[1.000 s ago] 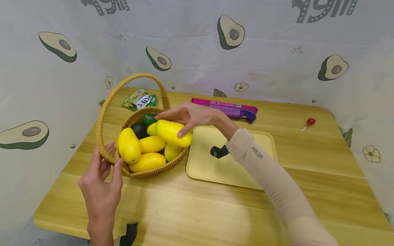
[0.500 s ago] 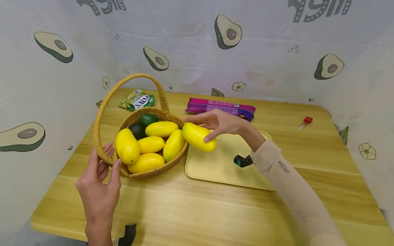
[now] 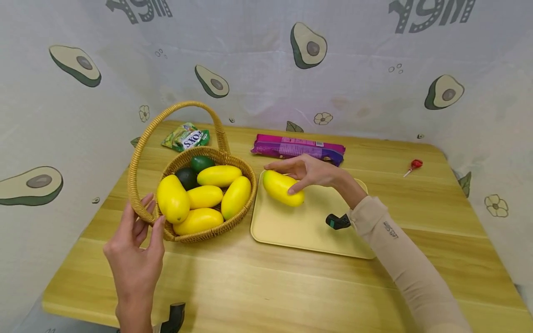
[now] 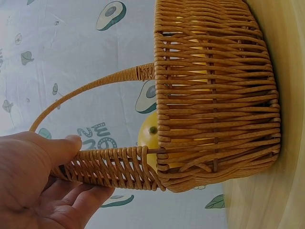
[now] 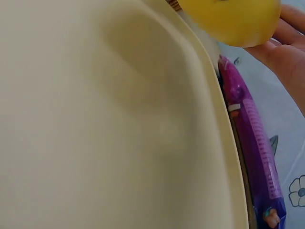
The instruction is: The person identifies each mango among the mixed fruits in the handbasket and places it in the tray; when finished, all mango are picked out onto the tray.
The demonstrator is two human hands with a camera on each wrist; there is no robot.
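Note:
My left hand holds the base of the wicker basket's arched handle. In the left wrist view the thumb lies on one side of the handle and the fingers on the other. My right hand grips a yellow mango with a greenish end, thumb on the near side. This mango is over the left part of the cream tray; its shadow falls on the tray in the right wrist view. Several other mangoes lie in the basket, beside two dark green avocados.
Behind the tray lies a long purple packet. A green Fox's candy bag sits behind the basket. At the far right of the wooden table is a red lollipop. An avocado-print curtain hangs behind.
My right hand has lifted the mango out of the basket and carried it rightward over the tray. The left hand has kept its hold on the handle.

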